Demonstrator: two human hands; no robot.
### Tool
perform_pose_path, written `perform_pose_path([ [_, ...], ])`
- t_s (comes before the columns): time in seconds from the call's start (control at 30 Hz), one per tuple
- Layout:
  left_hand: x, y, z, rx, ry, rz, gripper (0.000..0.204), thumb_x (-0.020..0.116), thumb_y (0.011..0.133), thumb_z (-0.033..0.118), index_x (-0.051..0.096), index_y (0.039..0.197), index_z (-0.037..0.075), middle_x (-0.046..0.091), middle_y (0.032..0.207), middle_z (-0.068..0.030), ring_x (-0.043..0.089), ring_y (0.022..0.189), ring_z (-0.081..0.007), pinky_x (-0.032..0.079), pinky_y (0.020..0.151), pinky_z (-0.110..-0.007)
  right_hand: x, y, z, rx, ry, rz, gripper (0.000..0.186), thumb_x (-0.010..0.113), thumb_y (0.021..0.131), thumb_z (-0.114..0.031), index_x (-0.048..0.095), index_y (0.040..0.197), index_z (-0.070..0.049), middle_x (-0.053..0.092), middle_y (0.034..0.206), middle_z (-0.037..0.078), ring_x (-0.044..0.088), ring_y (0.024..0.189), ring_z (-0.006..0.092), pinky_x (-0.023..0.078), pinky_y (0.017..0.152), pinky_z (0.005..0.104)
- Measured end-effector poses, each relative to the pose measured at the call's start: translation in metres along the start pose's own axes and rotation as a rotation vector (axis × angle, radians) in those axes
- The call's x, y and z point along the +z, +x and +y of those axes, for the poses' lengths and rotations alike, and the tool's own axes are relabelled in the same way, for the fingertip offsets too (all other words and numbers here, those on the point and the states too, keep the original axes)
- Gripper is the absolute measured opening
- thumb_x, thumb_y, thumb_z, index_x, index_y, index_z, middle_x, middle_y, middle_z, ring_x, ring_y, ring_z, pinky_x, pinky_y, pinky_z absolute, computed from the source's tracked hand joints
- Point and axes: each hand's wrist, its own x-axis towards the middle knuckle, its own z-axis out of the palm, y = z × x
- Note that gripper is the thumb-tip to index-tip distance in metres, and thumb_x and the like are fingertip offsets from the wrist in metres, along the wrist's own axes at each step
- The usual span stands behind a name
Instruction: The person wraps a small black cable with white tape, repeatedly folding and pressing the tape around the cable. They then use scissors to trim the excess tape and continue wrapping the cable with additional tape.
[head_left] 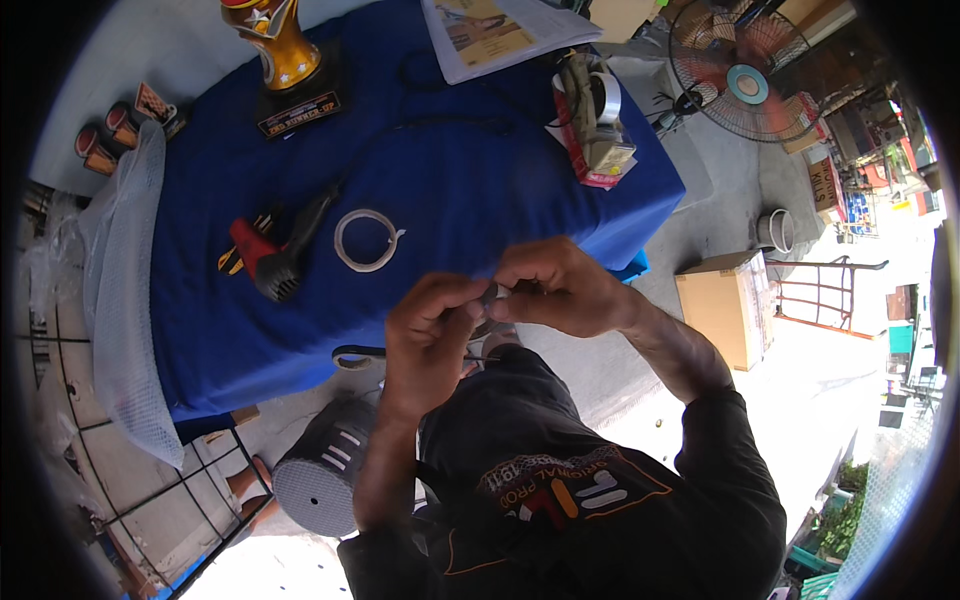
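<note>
Just off the table's near edge, my left hand [432, 325] and my right hand [563, 288] meet, thumbs against curled fingers. Between their fingertips is a small greyish-white piece [491, 298], mostly covered and too small to name. A roll of pale tape [341, 250] lies flat on the blue-covered table [455, 205], its loose end sticking up on the right. Left of it rests a red and black hot-air blower [263, 257], with yellow-and-black handled tools [231, 264] partly under it.
A gold trophy [284, 55] and papers [500, 35] stand or lie at the back. At the table's right is a small box [597, 150] holding a tape roll. Bubble wrap [130, 290] drapes over the left edge. Around are a fan [747, 84], a carton [735, 310] and a dark stool [318, 485].
</note>
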Motion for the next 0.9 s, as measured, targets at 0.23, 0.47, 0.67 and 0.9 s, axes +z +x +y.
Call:
perform_pose_path([
  [0.23, -0.011, 0.004, 0.008, -0.119, 0.104, -0.083, 0.019, 0.058, 0.094, -0.009, 0.069, 0.109, -0.003, 0.065, 0.099, -0.0070, 0.062, 0.081, -0.0085, 0.049, 0.068, -0.022, 0.015, -0.008, 0.021, 0.174, 0.381, -0.073, 0.029, 0.060, 0.101, -0.027, 0.066, 0.092, -0.001, 0.048, 0.062, -0.002, 0.041, 0.054, 0.0045, 0.031, 0.045, 0.0264],
  [0.47, -0.009, 0.012, 0.015, 0.050, 0.269, -0.131, 0.019, 0.061, 0.092, -0.010, 0.068, 0.108, -0.004, 0.067, 0.097, -0.0087, 0.065, 0.084, -0.0126, 0.051, 0.070, -0.025, 0.022, -0.013, 0.025, 0.416, 0.814, -0.032, 0.040, 0.056, 0.103, -0.041, 0.062, 0.098, -0.001, 0.047, 0.068, 0.000, 0.043, 0.050, 0.0059, 0.031, 0.039, 0.0219],
  [0.67, -0.008, 0.010, 0.011, 0.516, 0.776, 0.270, 0.028, 0.071, 0.089, 0.008, 0.065, 0.115, -0.002, 0.061, 0.120, -0.0162, 0.061, 0.111, -0.0250, 0.050, 0.093, -0.036, 0.024, -0.020, 0.010, 0.401, 0.901, -0.023, 0.040, 0.052, 0.104, -0.039, 0.058, 0.108, 0.001, 0.059, 0.088, 0.009, 0.070, 0.074, 0.0174, 0.061, 0.059, 0.0278],
  [0.9, -0.004, 0.000, -0.013, 0.043, 0.036, 0.444, 0.077, 0.070, 0.094, 0.035, 0.032, 0.148, -0.006, 0.055, 0.124, -0.0175, 0.055, 0.114, -0.0235, 0.044, 0.099, -0.039, 0.038, -0.016, 0.025, 0.141, 0.809, 0.013, 0.028, 0.052, 0.101, -0.027, 0.059, 0.104, -0.001, 0.062, 0.097, 0.012, 0.069, 0.089, 0.0193, 0.062, 0.074, 0.0341],
])
